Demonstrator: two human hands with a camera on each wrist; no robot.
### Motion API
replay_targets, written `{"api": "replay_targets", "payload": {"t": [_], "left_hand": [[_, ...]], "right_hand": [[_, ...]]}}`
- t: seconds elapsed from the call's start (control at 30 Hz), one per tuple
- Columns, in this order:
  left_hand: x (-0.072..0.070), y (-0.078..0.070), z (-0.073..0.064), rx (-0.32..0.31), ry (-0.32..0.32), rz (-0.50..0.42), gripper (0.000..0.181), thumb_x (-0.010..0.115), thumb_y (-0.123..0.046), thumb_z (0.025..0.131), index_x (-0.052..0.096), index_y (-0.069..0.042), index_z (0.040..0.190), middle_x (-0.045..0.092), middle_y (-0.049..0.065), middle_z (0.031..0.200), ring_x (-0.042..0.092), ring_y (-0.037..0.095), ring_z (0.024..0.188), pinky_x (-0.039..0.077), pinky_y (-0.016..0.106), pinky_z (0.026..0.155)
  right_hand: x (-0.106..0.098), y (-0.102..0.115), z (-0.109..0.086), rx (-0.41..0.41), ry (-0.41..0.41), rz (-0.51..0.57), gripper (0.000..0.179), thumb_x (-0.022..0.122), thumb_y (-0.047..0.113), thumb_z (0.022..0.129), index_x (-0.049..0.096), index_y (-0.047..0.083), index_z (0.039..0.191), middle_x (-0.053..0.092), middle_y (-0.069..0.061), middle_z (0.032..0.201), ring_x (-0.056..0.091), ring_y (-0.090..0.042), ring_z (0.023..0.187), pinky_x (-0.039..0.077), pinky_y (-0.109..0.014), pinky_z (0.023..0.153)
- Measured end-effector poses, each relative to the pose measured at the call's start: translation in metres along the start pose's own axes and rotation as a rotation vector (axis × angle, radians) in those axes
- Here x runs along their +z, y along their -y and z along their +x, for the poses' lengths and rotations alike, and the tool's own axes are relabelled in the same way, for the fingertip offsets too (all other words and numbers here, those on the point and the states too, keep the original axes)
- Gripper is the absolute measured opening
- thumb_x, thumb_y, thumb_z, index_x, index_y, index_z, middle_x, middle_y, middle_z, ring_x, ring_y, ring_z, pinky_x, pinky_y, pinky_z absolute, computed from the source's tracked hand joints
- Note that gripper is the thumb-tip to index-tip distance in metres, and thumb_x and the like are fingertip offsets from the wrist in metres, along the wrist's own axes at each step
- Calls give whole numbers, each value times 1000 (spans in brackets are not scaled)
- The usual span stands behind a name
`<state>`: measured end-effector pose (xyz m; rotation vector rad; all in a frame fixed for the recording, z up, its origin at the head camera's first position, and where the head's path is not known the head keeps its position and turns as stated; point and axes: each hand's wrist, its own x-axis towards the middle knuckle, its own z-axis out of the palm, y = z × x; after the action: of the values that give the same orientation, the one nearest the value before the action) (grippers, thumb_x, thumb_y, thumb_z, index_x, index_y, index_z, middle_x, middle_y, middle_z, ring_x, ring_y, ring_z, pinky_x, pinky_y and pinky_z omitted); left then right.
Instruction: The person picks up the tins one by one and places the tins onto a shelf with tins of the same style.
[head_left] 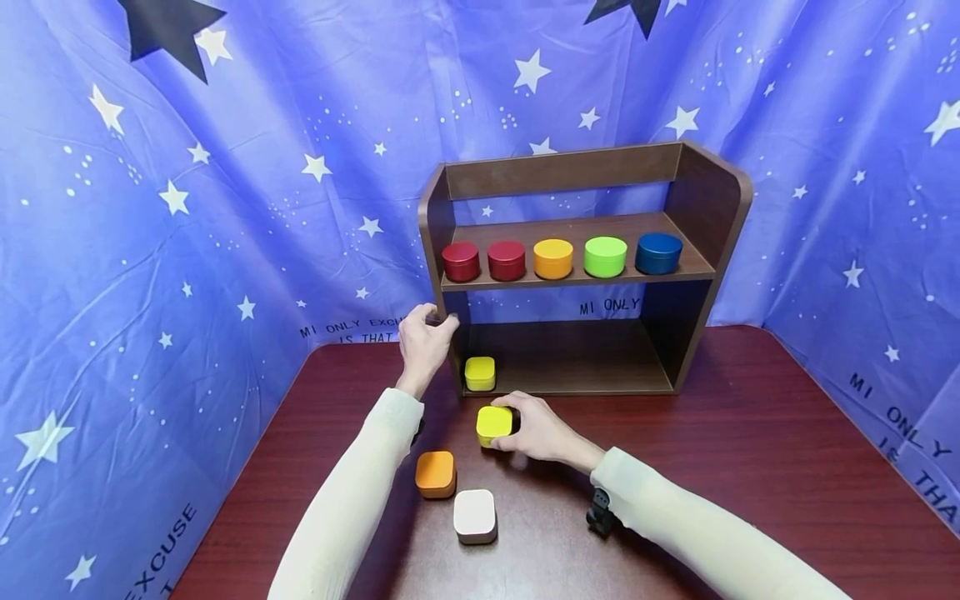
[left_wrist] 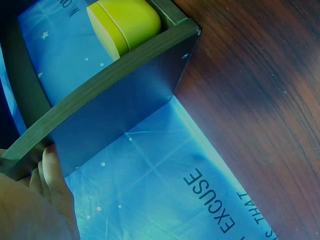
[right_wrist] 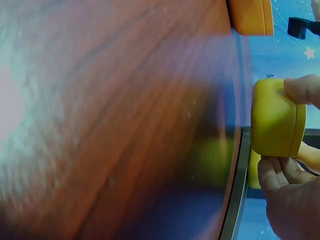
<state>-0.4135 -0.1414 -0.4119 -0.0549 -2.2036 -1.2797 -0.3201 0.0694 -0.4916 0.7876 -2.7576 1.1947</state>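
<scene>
My right hand (head_left: pixel 542 430) pinches a yellow square tin (head_left: pixel 494 425) between thumb and fingers, just in front of the shelf's lower board. In the right wrist view the thumb lies on one side of that tin (right_wrist: pixel 275 117) and the fingers on the opposite side. At the left side panel of the brown shelf (head_left: pixel 570 358), my left hand (head_left: pixel 426 342) grips the panel's front edge, fingers along its outer face in the left wrist view. A second yellow square tin (head_left: pixel 480 374) stands on the lower board, in the left corner.
On the upper board stand two red round tins (head_left: pixel 461 262), an orange one (head_left: pixel 553 259), a green one (head_left: pixel 605 257) and a blue one (head_left: pixel 659 253). An orange square tin (head_left: pixel 436 474) and a white one (head_left: pixel 475 516) lie on the table (head_left: pixel 780 450). Starry curtains hang behind.
</scene>
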Motion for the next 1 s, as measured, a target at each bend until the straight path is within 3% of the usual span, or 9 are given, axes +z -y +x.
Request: {"api": "replay_targets", "payload": {"t": [0.3,1.0], "left_hand": [[0,1,-2,17,-15,4,20,79,-27,85,77,-8,89,79,13,92,72,35,89,51,43,77],[0,-1,-2,7,-8,10,20,79,-28,85,77,-8,89,79,13,93,72,34,90,52,44,78]], "right_hand": [[-11,-6,5,38,-1,33,63,93,17,80,70,-1,136,74,-11,120,63,-18,100,52,-32,90],[-35,-25,29,4,-73,-4,61,90,14,79,70,-5,133,75,-20,126,67,-28,108,54,-40,95]]}}
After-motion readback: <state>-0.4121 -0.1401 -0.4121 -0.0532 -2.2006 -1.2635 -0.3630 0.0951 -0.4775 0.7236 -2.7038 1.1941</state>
